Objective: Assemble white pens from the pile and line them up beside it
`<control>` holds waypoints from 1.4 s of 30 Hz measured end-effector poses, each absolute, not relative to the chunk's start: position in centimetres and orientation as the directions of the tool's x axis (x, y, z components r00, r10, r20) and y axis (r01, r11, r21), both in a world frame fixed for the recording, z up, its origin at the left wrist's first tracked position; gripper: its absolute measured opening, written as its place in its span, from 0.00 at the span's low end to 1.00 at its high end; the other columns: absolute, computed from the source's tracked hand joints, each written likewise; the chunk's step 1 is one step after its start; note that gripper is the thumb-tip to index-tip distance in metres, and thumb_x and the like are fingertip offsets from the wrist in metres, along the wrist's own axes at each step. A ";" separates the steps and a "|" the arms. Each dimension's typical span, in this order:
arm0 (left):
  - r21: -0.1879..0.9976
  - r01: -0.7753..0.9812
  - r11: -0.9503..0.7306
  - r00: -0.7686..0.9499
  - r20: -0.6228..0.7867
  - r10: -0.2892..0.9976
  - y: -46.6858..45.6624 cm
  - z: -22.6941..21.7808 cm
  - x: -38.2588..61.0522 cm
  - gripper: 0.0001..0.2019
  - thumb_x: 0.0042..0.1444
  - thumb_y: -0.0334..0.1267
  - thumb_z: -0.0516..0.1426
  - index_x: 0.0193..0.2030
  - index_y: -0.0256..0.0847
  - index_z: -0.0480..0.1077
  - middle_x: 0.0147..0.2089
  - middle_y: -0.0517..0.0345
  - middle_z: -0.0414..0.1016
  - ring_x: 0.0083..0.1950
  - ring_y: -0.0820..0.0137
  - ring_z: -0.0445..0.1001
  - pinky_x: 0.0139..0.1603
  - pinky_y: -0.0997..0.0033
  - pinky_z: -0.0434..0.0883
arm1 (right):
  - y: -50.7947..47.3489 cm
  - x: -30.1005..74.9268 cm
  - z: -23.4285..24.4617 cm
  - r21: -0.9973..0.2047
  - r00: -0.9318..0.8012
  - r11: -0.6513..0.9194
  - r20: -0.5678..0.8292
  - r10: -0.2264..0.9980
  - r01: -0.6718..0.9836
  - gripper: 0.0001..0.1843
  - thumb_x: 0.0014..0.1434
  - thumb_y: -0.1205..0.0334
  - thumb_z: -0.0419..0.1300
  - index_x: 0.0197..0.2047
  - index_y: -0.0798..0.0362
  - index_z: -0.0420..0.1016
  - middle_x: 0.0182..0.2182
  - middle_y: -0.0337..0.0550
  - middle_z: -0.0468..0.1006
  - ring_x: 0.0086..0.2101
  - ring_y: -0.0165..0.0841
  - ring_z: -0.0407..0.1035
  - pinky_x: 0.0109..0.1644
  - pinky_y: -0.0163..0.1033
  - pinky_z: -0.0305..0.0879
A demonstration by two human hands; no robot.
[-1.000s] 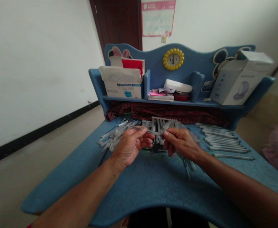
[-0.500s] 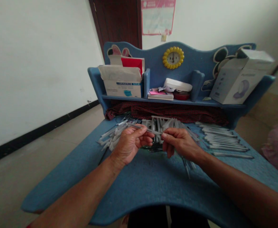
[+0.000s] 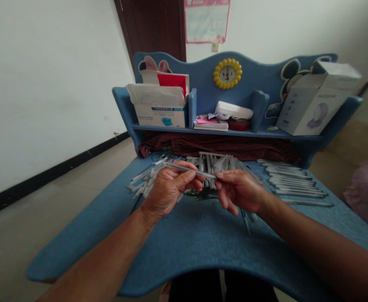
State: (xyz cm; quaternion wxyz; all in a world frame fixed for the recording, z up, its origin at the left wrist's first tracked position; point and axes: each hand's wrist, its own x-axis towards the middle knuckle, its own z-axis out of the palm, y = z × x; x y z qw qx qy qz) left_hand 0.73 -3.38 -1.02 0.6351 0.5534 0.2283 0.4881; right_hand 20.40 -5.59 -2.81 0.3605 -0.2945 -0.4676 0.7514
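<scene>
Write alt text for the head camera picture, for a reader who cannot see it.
Two bare hands, the left hand and the right hand, hold one thin grey pen tube between them above a blue desk. A loose heap of tubes lies behind the hands, with a neat row of pens to the right.

– Where is there free room?
– The near part of the table [image 3: 199,247] lies bare.
– And what blocks the far side?
– A loose heap of pens [image 3: 209,165], a neat row of pens [image 3: 294,184] to the right, and the shelf [image 3: 228,133] behind them.
</scene>
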 end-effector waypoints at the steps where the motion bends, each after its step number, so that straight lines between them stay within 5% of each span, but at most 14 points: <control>1: 0.927 -0.363 -0.098 0.420 0.257 0.870 -3.4 -1.0 0.7 0.07 0.48 0.33 0.63 0.35 0.35 0.71 0.30 0.51 0.79 0.27 0.68 0.76 0.30 0.70 0.73 | -5.6 20.4 -2.8 -0.914 -0.570 -0.311 -0.114 0.814 -0.261 0.14 0.57 0.53 0.52 0.29 0.56 0.65 0.16 0.44 0.77 0.11 0.32 0.67 0.11 0.30 0.59; 10: 0.902 -0.430 -0.038 0.340 0.201 0.919 -2.6 -1.3 0.6 0.08 0.46 0.34 0.64 0.32 0.34 0.72 0.30 0.55 0.77 0.27 0.72 0.74 0.30 0.72 0.73 | -6.2 19.2 -2.8 -0.937 -0.494 -0.252 -0.106 0.863 -0.240 0.16 0.59 0.51 0.52 0.30 0.56 0.66 0.16 0.42 0.76 0.12 0.30 0.67 0.12 0.30 0.58; 17: 0.868 -0.493 -0.056 0.207 0.180 0.962 -1.6 -0.6 -0.2 0.08 0.50 0.37 0.61 0.32 0.34 0.72 0.31 0.54 0.76 0.28 0.72 0.74 0.29 0.74 0.72 | -6.2 17.4 -2.8 -0.963 -0.398 0.018 -0.094 0.913 0.270 0.16 0.61 0.52 0.50 0.30 0.56 0.67 0.16 0.37 0.71 0.12 0.25 0.64 0.15 0.29 0.55; 19: 0.862 -0.502 -0.067 0.173 0.176 0.969 -1.5 -0.4 -0.5 0.07 0.50 0.37 0.61 0.31 0.34 0.71 0.31 0.54 0.77 0.28 0.71 0.74 0.29 0.72 0.72 | -5.9 16.9 -2.8 -0.830 -0.418 0.258 0.033 0.908 0.495 0.12 0.60 0.58 0.52 0.31 0.55 0.70 0.19 0.37 0.72 0.16 0.25 0.65 0.20 0.29 0.56; 22: 0.857 -0.512 -0.055 0.168 0.163 0.972 -1.3 -0.2 -0.8 0.06 0.50 0.36 0.60 0.30 0.34 0.70 0.31 0.54 0.77 0.27 0.72 0.74 0.29 0.71 0.72 | -5.5 15.8 -2.7 -0.397 -0.543 0.575 0.201 0.815 0.715 0.08 0.59 0.65 0.52 0.35 0.54 0.73 0.24 0.42 0.76 0.24 0.29 0.70 0.28 0.32 0.58; 24: 0.863 -0.503 -0.046 0.173 0.152 0.973 -1.3 -0.3 -1.0 0.06 0.49 0.35 0.61 0.31 0.35 0.69 0.31 0.54 0.77 0.27 0.72 0.74 0.28 0.72 0.72 | -5.4 14.6 -2.5 -0.131 -0.645 0.669 0.186 0.741 0.732 0.10 0.59 0.69 0.51 0.38 0.54 0.73 0.26 0.45 0.78 0.27 0.32 0.71 0.29 0.34 0.58; 27: 0.874 -0.483 -0.049 0.154 0.140 0.978 -1.2 -0.4 -1.0 0.08 0.48 0.36 0.62 0.31 0.35 0.69 0.29 0.55 0.76 0.25 0.73 0.73 0.27 0.74 0.71 | -5.1 12.6 -2.4 0.086 -0.744 0.739 0.100 0.661 0.668 0.13 0.58 0.73 0.49 0.40 0.56 0.73 0.29 0.49 0.79 0.26 0.35 0.73 0.27 0.35 0.59; 35: 0.906 -0.423 -0.032 0.153 0.106 0.983 -1.1 -0.4 -1.3 0.10 0.46 0.39 0.63 0.30 0.35 0.71 0.25 0.57 0.75 0.21 0.77 0.70 0.23 0.79 0.67 | -4.2 9.3 -2.2 0.210 -0.782 0.763 0.010 0.623 0.611 0.11 0.54 0.76 0.52 0.31 0.59 0.75 0.26 0.53 0.79 0.29 0.39 0.74 0.30 0.39 0.67; 42: 0.935 -0.354 -0.009 0.184 0.079 0.980 -1.3 -0.3 -1.3 0.10 0.46 0.39 0.63 0.31 0.34 0.72 0.25 0.56 0.75 0.21 0.76 0.70 0.23 0.79 0.66 | -3.6 9.6 -2.1 0.275 -0.848 0.806 0.081 0.524 0.525 0.14 0.54 0.77 0.49 0.36 0.62 0.75 0.31 0.58 0.78 0.33 0.43 0.73 0.31 0.42 0.66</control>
